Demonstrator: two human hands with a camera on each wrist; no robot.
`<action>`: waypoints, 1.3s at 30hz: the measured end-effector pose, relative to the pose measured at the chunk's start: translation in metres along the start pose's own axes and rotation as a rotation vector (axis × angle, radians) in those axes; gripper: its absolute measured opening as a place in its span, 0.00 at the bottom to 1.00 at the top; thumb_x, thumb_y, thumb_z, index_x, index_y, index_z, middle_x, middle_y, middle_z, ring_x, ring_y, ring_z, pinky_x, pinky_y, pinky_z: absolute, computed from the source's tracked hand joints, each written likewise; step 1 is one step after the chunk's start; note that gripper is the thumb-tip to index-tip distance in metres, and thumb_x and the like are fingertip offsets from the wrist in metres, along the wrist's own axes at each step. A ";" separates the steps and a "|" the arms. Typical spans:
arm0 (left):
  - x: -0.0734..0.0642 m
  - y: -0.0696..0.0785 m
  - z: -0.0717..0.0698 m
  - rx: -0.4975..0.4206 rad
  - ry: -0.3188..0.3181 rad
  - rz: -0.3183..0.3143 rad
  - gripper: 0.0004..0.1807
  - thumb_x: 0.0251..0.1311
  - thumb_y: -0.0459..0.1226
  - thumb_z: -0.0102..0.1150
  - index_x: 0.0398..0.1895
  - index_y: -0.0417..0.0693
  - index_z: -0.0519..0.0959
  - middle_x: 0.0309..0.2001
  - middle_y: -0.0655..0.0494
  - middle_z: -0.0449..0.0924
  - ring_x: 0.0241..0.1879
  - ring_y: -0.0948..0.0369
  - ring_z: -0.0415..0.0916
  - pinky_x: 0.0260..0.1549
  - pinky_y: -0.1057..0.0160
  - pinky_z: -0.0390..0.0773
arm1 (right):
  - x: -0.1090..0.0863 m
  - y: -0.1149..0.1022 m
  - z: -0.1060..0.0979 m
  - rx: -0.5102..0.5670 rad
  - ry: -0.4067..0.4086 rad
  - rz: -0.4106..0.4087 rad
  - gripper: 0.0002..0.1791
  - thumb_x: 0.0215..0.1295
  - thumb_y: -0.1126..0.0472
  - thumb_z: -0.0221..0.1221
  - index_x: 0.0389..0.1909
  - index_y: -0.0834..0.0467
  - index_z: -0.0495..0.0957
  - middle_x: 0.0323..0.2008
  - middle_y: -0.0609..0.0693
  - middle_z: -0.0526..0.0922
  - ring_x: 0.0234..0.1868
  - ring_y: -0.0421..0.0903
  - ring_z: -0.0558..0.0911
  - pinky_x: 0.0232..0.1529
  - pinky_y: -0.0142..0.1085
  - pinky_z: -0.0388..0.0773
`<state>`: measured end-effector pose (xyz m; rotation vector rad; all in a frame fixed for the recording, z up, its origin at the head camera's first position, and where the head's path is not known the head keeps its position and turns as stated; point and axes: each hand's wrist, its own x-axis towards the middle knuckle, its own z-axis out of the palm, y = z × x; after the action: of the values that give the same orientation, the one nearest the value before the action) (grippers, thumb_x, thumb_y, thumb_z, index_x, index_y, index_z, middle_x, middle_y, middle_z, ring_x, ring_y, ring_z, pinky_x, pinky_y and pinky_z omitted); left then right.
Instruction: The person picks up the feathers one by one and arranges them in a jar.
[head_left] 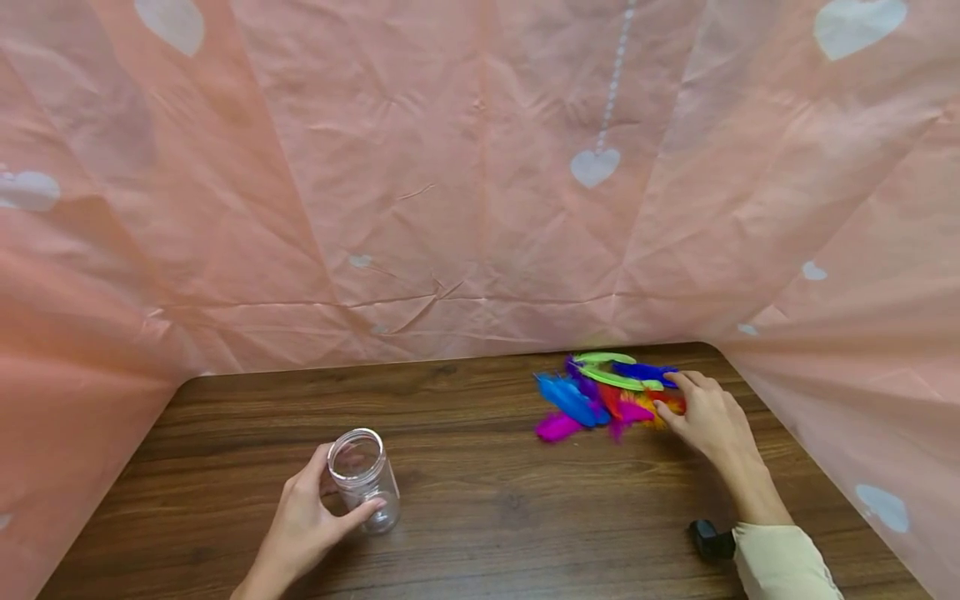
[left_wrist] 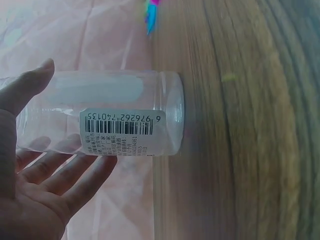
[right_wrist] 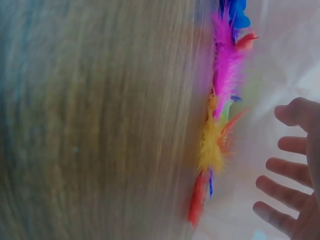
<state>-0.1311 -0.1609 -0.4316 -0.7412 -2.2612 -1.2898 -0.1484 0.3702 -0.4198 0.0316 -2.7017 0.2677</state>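
Observation:
A clear plastic jar [head_left: 367,487] without a lid stands on the wooden table, its open mouth facing up. My left hand [head_left: 303,512] holds it from the left side, thumb across the front and fingers round the back. The left wrist view shows a white barcode label [left_wrist: 122,131] on the jar [left_wrist: 172,115]. At the table's far right lies a pile of colourful feathers [head_left: 573,400] in blue, pink, purple, green, red and orange. Over the pile's right end is my right hand [head_left: 712,417], fingers spread apart; in the right wrist view it holds nothing above the feathers [right_wrist: 212,150].
The brown wood-grain table [head_left: 510,517] ends at the back against a pink cloth [head_left: 480,208] with pale hearts, which also hangs along both sides. A black object [head_left: 711,540] sits at my right wrist beside the pale sleeve [head_left: 783,562].

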 end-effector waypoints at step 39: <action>0.001 0.027 0.035 -0.167 -0.114 -0.024 0.40 0.42 0.34 0.86 0.61 0.44 0.75 0.48 0.52 0.87 0.48 0.61 0.85 0.42 0.61 0.88 | -0.004 0.002 -0.007 0.002 0.026 0.005 0.29 0.62 0.56 0.69 0.55 0.74 0.77 0.55 0.75 0.77 0.53 0.75 0.77 0.52 0.68 0.77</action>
<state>-0.1185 -0.1186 -0.4304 -0.8687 -2.2766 -1.4967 -0.1419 0.3737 -0.4162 0.0217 -2.6764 0.2701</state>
